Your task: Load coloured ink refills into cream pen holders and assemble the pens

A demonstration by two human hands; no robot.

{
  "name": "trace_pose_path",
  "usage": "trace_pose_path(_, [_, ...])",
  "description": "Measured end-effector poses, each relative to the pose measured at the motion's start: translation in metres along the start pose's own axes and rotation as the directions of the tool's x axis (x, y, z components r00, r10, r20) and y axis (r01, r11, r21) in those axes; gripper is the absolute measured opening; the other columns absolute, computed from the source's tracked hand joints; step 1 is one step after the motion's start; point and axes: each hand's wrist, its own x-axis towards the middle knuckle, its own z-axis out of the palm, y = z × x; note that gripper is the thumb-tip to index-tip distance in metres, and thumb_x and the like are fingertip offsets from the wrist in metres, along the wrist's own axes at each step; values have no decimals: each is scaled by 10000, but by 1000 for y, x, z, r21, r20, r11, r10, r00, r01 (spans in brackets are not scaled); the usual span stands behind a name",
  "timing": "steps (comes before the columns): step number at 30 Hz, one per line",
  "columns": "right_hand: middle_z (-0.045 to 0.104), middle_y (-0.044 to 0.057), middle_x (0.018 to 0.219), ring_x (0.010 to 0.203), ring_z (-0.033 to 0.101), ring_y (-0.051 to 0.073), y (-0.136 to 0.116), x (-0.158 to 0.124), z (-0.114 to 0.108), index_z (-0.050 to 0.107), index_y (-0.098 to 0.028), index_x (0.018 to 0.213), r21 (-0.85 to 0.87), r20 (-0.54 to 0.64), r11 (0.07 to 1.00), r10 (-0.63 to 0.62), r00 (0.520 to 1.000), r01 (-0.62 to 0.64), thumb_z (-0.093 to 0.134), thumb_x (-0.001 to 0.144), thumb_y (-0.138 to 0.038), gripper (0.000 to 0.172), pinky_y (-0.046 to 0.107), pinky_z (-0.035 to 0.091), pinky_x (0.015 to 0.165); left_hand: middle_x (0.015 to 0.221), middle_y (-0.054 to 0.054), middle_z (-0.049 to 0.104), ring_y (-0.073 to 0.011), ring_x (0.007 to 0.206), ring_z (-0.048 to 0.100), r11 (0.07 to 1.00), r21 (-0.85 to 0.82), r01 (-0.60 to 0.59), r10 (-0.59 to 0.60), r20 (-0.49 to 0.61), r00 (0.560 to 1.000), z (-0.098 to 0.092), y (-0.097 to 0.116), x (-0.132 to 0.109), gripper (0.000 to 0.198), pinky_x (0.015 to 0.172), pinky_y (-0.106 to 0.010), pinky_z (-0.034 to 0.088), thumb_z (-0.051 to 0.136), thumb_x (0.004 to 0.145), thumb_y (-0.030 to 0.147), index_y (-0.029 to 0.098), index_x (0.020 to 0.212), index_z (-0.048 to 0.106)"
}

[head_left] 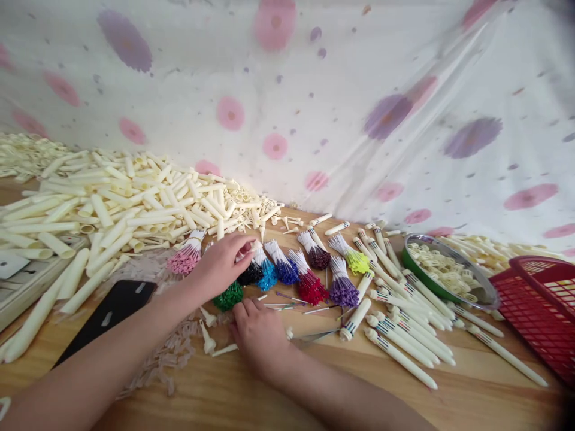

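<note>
My left hand [220, 263] is raised over the bundles, thumb and fingers pinched together around something small that I cannot make out. Low on the table, my right hand [260, 332] has its fingers curled down beside the green refill bundle [228, 298]; what they grip is hidden. Around both hands stand bundles of thin pen refills with white stems: pink [182, 261], light blue [267, 275], dark blue [286, 270], red [312, 288], purple [344, 290] and yellow [357, 261]. Loose refills [291, 298] and a cream cone-shaped pen part [207, 341] lie close by.
Cream pen barrels [135, 197] are heaped at the left, beside a black phone [108, 317] and clear plastic bits [166, 353]. Multicolour pens [404, 341] lie at the right, near tweezers [317, 336], a green-sided bowl [417, 281] and a red basket [534, 305]. A flowered sheet [278, 90] hangs behind.
</note>
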Motion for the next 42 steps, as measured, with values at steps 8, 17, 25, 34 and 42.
trace_pose_path(8, [629, 93, 928, 788, 614, 215, 4, 0, 4, 562, -142, 1013, 9, 13, 999, 36, 999, -36, 481, 885, -189, 158, 295, 471, 547, 944, -58, 673, -196, 843, 634, 920, -315, 232, -195, 146, 970, 11, -1, -83, 256, 749, -300, 513, 467, 844, 316, 195, 1004, 626])
trace_pose_path(17, [648, 68, 923, 785, 621, 186, 26, -8, -26, 575, -158, 962, 147, 26, 989, 8, 1000, -11, 503, 883, -167, 106, 262, 451, 621, 938, -48, 713, -212, 901, 642, 898, -353, 263, -205, 192, 960, 9, -6, -107, 261, 801, -290, 500, 500, 840, 313, 216, 973, 702])
trace_pose_path(25, [635, 11, 742, 666, 558, 120, 47, -40, -44, 598, -174, 841, 483, -217, 846, -136, 967, 227, 502, 862, -120, 112, 200, 390, 603, 892, -12, 665, -144, 832, 630, 929, -345, 137, -68, 205, 976, 12, 4, -109, 278, 754, -219, 479, 481, 867, 221, 255, 1067, 672])
trace_pose_path(34, [642, 30, 743, 670, 568, 137, 46, -40, -38, 638, -163, 820, 509, -294, 830, -80, 952, 227, 586, 809, -115, 71, 213, 411, 601, 911, -23, 671, -150, 838, 633, 930, -341, 138, -71, 202, 977, 19, 5, -113, 268, 759, -227, 481, 494, 859, 216, 241, 1054, 677])
trace_pose_path(42, [655, 17, 716, 650, 581, 125, 46, -41, -38, 630, -164, 818, 610, -256, 763, -64, 964, 213, 551, 865, -203, 99, 208, 425, 606, 786, -7, 644, -149, 741, 605, 868, -439, 231, -113, 278, 954, 14, 15, -108, 216, 680, -226, 469, 508, 839, 239, 235, 860, 723])
